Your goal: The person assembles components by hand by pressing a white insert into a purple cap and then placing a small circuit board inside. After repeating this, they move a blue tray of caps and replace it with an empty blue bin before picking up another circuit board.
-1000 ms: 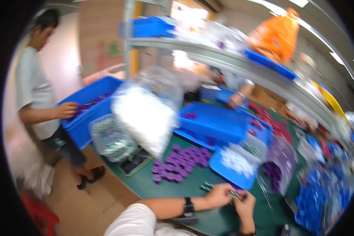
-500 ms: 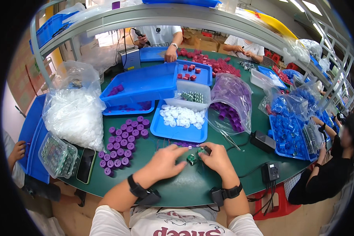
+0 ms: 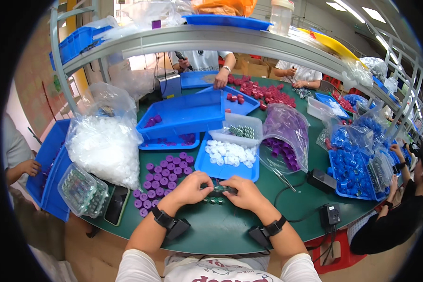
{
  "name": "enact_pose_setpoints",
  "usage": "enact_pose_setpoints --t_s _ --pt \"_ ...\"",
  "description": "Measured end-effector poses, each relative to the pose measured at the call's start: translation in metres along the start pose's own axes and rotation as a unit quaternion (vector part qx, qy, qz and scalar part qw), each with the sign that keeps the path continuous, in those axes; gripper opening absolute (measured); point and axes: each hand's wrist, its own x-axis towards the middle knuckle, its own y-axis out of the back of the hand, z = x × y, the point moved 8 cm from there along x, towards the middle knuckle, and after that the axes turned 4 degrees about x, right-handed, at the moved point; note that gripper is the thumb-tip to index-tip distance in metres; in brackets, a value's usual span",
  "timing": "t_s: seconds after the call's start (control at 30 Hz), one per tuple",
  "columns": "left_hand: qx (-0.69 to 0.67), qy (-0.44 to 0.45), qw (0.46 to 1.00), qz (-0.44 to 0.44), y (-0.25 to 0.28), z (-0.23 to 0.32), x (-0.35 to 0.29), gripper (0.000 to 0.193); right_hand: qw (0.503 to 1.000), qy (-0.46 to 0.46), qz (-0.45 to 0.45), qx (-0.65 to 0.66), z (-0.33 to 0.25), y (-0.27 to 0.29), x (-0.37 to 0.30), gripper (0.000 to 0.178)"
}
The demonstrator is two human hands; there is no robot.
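Observation:
My left hand [image 3: 194, 189] and my right hand [image 3: 244, 191] meet near the front middle of the table, each with thumb and fingers pinched. Between them is a small green circuit board [image 3: 218, 189], partly covered by the fingertips. Just below the fingers, a short row of small round green boards [image 3: 214, 200] lies on the table. Thin wires show around the fingers. Straight beyond my hands, a blue tray [image 3: 203, 165] bears white plastic discs [image 3: 230, 154]. Left of my left hand stand several purple caps [image 3: 163, 180].
A clear box of green boards [image 3: 242, 130] stands behind the discs. Tweezers [image 3: 286, 182] and a black power adapter [image 3: 321, 180] lie right. A bag of white parts [image 3: 103, 141] and a phone [image 3: 116, 206] are left. A metal shelf [image 3: 197, 40] spans above. Co-workers sit around.
My left hand has gone from spread fingers to a pinch beside my right hand. A row of round green boards now shows below them. The whole view has shifted slightly.

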Motion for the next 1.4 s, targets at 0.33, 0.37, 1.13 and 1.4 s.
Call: enact_pose_setpoints --t_s 0.33,0.37,1.13,1.4 --pt "-0.035 0.061 0.991 0.11 0.005 0.012 -0.006 0.018 0.982 0.13 0.128 0.047 -0.03 0.024 -0.006 0.025" --pt "-0.056 0.1 0.986 0.124 0.002 0.003 -0.015 0.019 0.982 0.115 0.134 0.061 -0.019 0.021 -0.007 0.024" --pt "-0.187 -0.038 0.975 0.11 -0.044 0.017 -0.002 0.021 0.981 -0.088 0.102 0.142 0.039 0.009 -0.024 0.03" --pt "-0.272 0.055 0.955 0.108 -0.061 -0.012 -0.005 0.02 0.973 -0.169 0.078 0.134 0.022 0.012 -0.028 0.016"
